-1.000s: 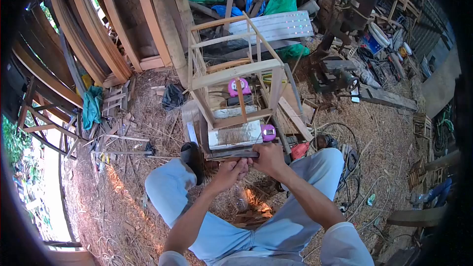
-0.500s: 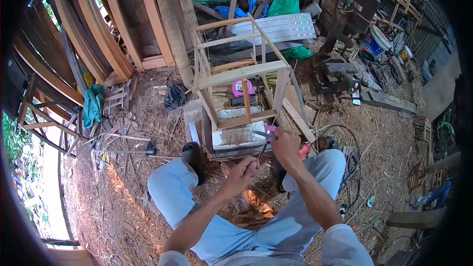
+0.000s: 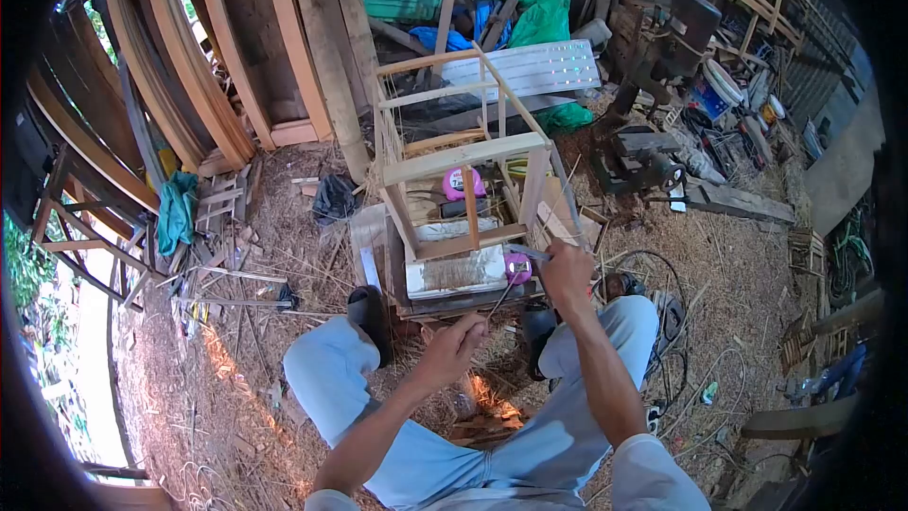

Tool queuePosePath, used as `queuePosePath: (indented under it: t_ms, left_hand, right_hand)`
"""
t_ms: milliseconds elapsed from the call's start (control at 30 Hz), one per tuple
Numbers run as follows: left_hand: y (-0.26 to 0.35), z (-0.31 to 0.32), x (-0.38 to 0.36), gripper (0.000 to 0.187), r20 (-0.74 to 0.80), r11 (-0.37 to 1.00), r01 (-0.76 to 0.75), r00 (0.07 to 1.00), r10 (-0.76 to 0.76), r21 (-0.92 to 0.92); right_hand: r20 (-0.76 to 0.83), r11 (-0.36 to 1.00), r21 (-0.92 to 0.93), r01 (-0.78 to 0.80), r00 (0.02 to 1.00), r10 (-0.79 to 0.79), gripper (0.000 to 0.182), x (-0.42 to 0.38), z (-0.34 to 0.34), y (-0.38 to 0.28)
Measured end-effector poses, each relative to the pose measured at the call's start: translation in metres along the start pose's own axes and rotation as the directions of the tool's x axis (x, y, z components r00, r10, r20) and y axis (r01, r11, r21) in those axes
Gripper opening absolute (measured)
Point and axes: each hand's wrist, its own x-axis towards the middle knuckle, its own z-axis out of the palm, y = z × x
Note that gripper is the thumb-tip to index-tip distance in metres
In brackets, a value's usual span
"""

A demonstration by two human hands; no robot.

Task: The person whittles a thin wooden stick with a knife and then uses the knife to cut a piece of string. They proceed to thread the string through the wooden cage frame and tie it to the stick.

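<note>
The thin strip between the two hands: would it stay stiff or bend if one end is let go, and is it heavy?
The thin strip runs between the left hand and the right hand, and looks very slender, so it probably flexes and sags if one end is released. Being so thin, it is likely light. It may snap if bent sharply.

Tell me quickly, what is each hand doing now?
Left hand: closed on a thin stick.
Right hand: closed on a knife.

Single head-worn view, looking forward and steeply down from above the seated person's knees. The wooden frame [image 3: 461, 156] sits centre, at arm's reach; workshop clutter curves behind it under fisheye distortion.
</note>
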Motion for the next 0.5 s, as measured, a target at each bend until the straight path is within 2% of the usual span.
queuePosePath:
  t_ms: [133, 200, 267, 333, 367, 400, 433, 467, 500]
  left_hand:
    - [-0.003, -0.003, -0.002, 0.016, 0.009, 0.998, -0.040, 0.999, 0.039, 0.044]
    - [-0.003, -0.005, -0.004, 0.017, 0.003, 0.997, -0.055, 0.999, 0.055, 0.052]
    - [-0.002, -0.010, -0.007, 0.018, 0.051, 0.998, 0.006, 0.999, -0.009, 0.068]
    - [-0.003, -0.016, -0.011, 0.019, 0.075, 0.997, 0.006, 0.997, -0.011, 0.075]
    - [-0.005, -0.017, -0.015, 0.020, 0.101, 0.997, 0.011, 0.995, -0.019, 0.080]
    - [-0.017, -0.020, -0.022, 0.020, 0.098, 0.997, 0.010, 0.995, -0.018, 0.077]
    - [-0.033, -0.022, -0.028, 0.020, 0.118, 0.996, -0.055, 0.992, 0.047, 0.070]
    - [-0.048, -0.023, -0.033, 0.020, 0.144, 0.991, -0.116, 0.984, 0.106, 0.064]
    - [-0.041, -0.027, -0.033, 0.020, 0.144, 0.991, -0.113, 0.984, 0.103, 0.066]
  right_hand:
    - [0.054, 0.997, -0.057, -0.054, 0.997, 0.057, 0.010, 0.003, -0.003, 0.001]
    - [0.016, 0.989, -0.112, -0.101, 0.994, 0.104, 0.011, 0.005, -0.002, 0.008]
    - [-0.004, 0.981, -0.144, -0.134, 0.991, 0.135, 0.012, 0.009, 0.005, 0.021]
    - [-0.061, 0.959, -0.170, -0.225, 0.974, 0.218, 0.014, 0.016, 0.016, 0.039]
    - [-0.062, 0.960, -0.173, -0.219, 0.975, 0.212, 0.014, 0.020, 0.014, 0.057]
    - [-0.036, 0.920, -0.154, -0.361, 0.932, 0.360, 0.013, 0.025, 0.005, 0.071]
    - [-0.009, 0.857, -0.141, -0.496, 0.866, 0.500, 0.012, 0.029, -0.007, 0.073]
    - [-0.007, 0.855, -0.141, -0.499, 0.864, 0.503, 0.012, 0.026, -0.014, 0.070]
    - [0.037, 0.881, -0.049, -0.470, 0.881, 0.472, 0.010, 0.023, -0.025, 0.059]
